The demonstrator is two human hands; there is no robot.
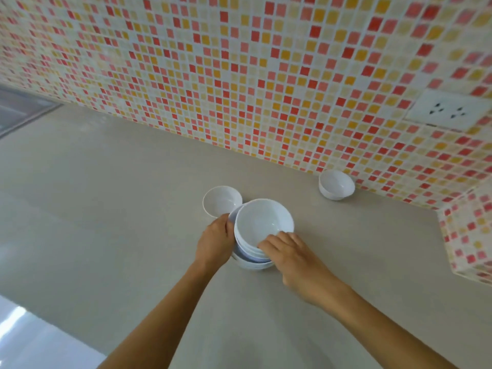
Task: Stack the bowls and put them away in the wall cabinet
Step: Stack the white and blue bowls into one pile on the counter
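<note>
A stack of several white bowls (262, 222) stands on the beige counter (106, 209), slightly tilted. My left hand (215, 241) grips the stack's left side. My right hand (290, 251) holds its near right rim, fingers over the edges. A single small white bowl (221, 201) sits just behind and left of the stack, touching it. Another white bowl (336, 185) stands apart by the tiled wall at the back right. The wall cabinet is out of view.
A mosaic-tiled wall (239, 75) of red, orange and cream runs behind the counter, with a white socket (447, 110) at right. A tiled corner (468, 235) juts out at right. A metal sink edge (24, 110) shows at far left.
</note>
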